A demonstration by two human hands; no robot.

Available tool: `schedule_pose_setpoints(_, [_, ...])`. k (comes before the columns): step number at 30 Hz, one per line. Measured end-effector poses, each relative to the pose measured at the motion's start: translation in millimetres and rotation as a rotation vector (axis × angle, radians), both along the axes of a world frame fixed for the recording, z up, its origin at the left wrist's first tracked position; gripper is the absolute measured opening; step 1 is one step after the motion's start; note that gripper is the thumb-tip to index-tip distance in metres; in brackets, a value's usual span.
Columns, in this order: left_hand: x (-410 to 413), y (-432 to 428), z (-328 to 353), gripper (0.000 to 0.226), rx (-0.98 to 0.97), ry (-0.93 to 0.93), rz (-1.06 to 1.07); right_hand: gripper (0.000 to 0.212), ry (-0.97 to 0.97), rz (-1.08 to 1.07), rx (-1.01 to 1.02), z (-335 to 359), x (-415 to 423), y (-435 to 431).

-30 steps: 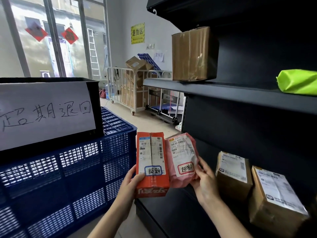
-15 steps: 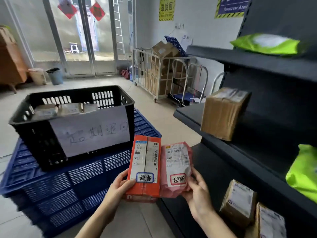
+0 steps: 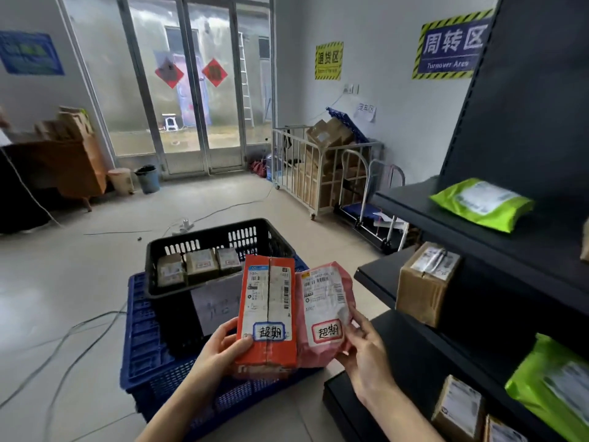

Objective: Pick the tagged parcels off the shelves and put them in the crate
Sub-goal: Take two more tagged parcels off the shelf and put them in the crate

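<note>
Moved nearer the crate [image 3: 220,230]: orange box [image 3: 267,301], gripped by our left hand [image 3: 220,349]; pink bag [image 3: 325,301], pinched by our right hand [image 3: 366,349]. Risk: limp bag slips, falling short.

The box [image 3: 267,301] and the soft parcel [image 3: 325,301] stood side by side and touching, the box on the left, both in front of the crate [image 3: 178,317]. The left hand [image 3: 220,349] held the box's lower left and the right hand [image 3: 366,355] held the soft parcel's lower right. The crate sat on a larger crate [image 3: 140,339], with three small parcels [image 3: 201,265] in a row inside it. The shelving [image 3: 522,129] rose on the right, with a carton [image 3: 424,282] on one shelf and a bag [image 3: 481,204] on the shelf above. A cage trolley [image 3: 306,177] stood behind, near the far wall.
</note>
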State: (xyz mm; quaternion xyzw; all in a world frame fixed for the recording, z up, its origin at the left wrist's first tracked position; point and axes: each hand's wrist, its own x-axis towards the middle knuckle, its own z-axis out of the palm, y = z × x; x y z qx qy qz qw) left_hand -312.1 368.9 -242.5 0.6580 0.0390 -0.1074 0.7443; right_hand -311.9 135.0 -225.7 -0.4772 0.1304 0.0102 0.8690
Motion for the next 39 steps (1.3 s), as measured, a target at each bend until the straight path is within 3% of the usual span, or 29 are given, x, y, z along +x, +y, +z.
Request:
schedule_pose_setpoints(4, [-17.7,20.0,37.9,0.097,0.0,-0.031,0.014,0.027,-0.031,0.023,-0.005,41.3,-14.8,17.5])
schedule_pose_setpoints(8, [-26.7,33.4,71.7,0.112,0.052,-0.088,0.019,0.02,-0.073,0.025,-0.036,75.5,-25.3,30.7])
schedule_pose_setpoints(11, [-31.2,40.2,90.1,0.11,0.047,-0.125,0.005,0.018,-0.101,0.021,-0.049,94.1,-30.2,38.6])
schedule_pose_setpoints(23, [-33.6,61.5,108.6,0.101,0.017,-0.175,0.022,0.021,-0.168,0.058,-0.079,120.0,-30.1,57.8])
schedule_pose_setpoints(27, [-18.6,60.5,108.0,0.092,-0.005,-0.171,0.029,0.024,-0.173,0.068,-0.057,122.8,-16.3,56.5])
schedule_pose_setpoints(32, [9.7,56.0,108.1,0.1,-0.004,-0.167,0.028,0.023,-0.155,0.093,-0.046,122.7,18.7,49.2])
schedule_pose_setpoints(39, [64.6,53.8,107.6,0.086,-0.022,-0.127,0.041,0.025,-0.127,0.128,0.011,115.3,87.9,48.6])
